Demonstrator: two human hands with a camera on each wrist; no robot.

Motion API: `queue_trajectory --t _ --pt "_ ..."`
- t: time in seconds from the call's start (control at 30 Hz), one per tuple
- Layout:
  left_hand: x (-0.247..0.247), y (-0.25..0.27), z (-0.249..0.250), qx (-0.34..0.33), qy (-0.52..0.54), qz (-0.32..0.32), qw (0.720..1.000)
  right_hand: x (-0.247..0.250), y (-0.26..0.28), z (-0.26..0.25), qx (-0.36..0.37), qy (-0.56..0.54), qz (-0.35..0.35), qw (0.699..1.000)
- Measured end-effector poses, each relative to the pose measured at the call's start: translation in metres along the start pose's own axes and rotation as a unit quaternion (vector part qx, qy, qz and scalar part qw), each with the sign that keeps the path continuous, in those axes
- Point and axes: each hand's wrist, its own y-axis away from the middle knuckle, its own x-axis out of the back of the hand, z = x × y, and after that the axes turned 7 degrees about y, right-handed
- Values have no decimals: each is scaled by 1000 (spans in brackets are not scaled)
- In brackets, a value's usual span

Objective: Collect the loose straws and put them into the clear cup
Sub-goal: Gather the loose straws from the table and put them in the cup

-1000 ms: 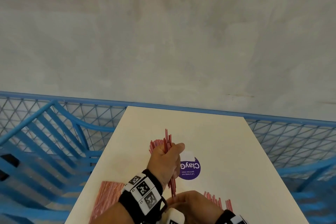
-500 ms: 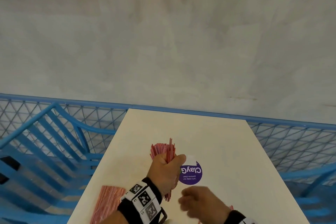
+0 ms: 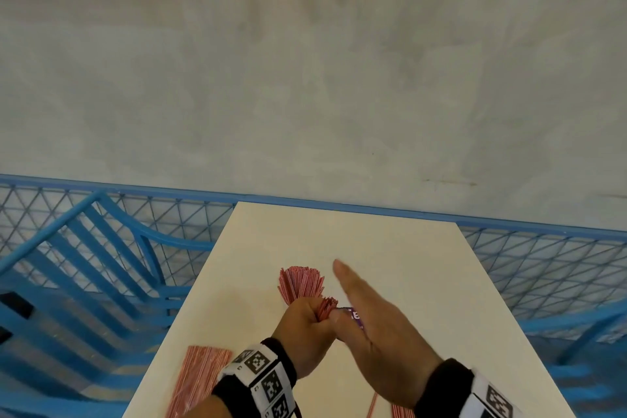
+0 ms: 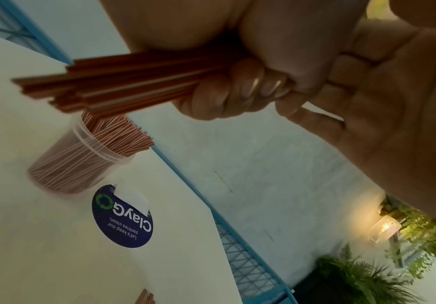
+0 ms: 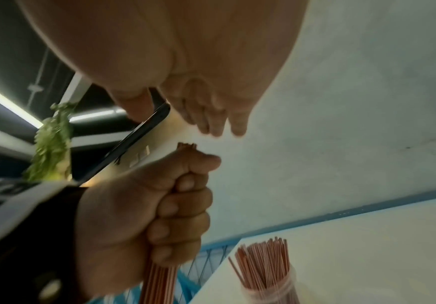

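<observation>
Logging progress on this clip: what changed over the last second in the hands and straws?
The right hand rose from the table's near edge, opened flat and now sits beside the bundle's top. The left hand pulled the bundle in, so less shows above the fist. Unchanged: its grip, the cup, the sticker, the left pile.

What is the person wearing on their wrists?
Each wrist has a black band with a white block on it. The blocks carry black-and-white square code markers, like little pixel puzzles. The left hand and right hand are bare: no gloves, no sleeves showing.
</observation>
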Motion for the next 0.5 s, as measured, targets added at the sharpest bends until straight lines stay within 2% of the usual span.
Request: queue_trajectory --t 0.03,0.13,0.23,0.37,0.43,0.5 --pt "0 0 0 1 -10 3 1000 0 0 0 1 14 0 1000" --pt "1 0 -1 3 2 -6 1000 -2 -1 0 23 51 -68 996" --pt "1 -1 -9 25 -1 30 999 5 0 6 -2 22 -6 1000" --pt "17 -8 -17 99 31 143 984 3 10 39 -56 -95 61 992" --pt "34 -18 -20 110 35 216 970 -10 19 62 -82 -142 72 984" --pt "52 -32 -20 107 64 295 947 -36 29 90 -119 -132 82 981"
